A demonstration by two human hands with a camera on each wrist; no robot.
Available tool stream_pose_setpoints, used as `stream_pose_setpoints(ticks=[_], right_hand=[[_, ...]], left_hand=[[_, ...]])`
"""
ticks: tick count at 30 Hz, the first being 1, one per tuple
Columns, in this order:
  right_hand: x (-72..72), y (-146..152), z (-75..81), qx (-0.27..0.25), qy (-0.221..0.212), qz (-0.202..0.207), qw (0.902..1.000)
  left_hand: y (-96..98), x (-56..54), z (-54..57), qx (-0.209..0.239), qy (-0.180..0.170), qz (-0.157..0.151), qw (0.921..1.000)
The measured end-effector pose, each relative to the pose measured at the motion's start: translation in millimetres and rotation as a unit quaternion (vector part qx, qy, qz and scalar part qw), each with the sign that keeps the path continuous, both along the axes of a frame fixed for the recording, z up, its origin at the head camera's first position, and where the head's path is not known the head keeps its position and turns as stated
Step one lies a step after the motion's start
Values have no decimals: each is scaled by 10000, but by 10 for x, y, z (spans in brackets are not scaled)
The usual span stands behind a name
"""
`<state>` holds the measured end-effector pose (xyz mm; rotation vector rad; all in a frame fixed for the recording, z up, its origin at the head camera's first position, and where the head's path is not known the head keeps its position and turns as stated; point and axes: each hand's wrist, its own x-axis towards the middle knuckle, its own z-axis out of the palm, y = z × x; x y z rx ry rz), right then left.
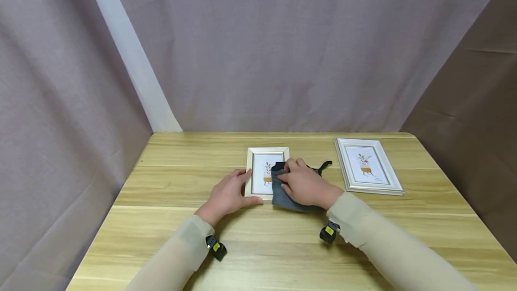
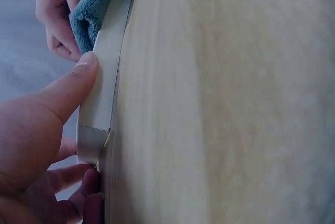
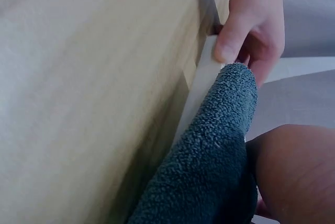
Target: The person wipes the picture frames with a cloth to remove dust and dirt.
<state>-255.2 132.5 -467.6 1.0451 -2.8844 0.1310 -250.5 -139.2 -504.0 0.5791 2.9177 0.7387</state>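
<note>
A cream picture frame (image 1: 268, 151) with a drawing of a potted plant lies face up near the middle of the table. My left hand (image 1: 227, 195) holds its lower left corner, thumb along the near edge and fingers at the left side. In the left wrist view the thumb (image 2: 78, 80) touches the frame's side wall (image 2: 102, 85). My right hand (image 1: 306, 183) grips a grey-blue plush cloth (image 1: 284, 197) with curled fingers and presses it on the right part of the picture. The cloth hides that part and hangs past the frame's right edge.
A second, white picture frame (image 1: 393, 178) with a similar drawing lies face up at the right. A dark strap loop (image 1: 326, 164) sticks out from the cloth. Behind the wooden table (image 1: 194, 156) hangs a grey-mauve curtain (image 1: 274, 57).
</note>
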Motion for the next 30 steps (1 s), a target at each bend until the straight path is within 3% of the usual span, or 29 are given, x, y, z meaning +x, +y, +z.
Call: stream_pose_setpoints(ticks=[15,30], right_hand=[[305,-15,-13,50,34,320,9995],[300,-106,-3,703,464,210,9962]], left_hand=[[4,-4,-11,-65,89,-56,9999],[-9,7,-1,-79,113,-82,9999]])
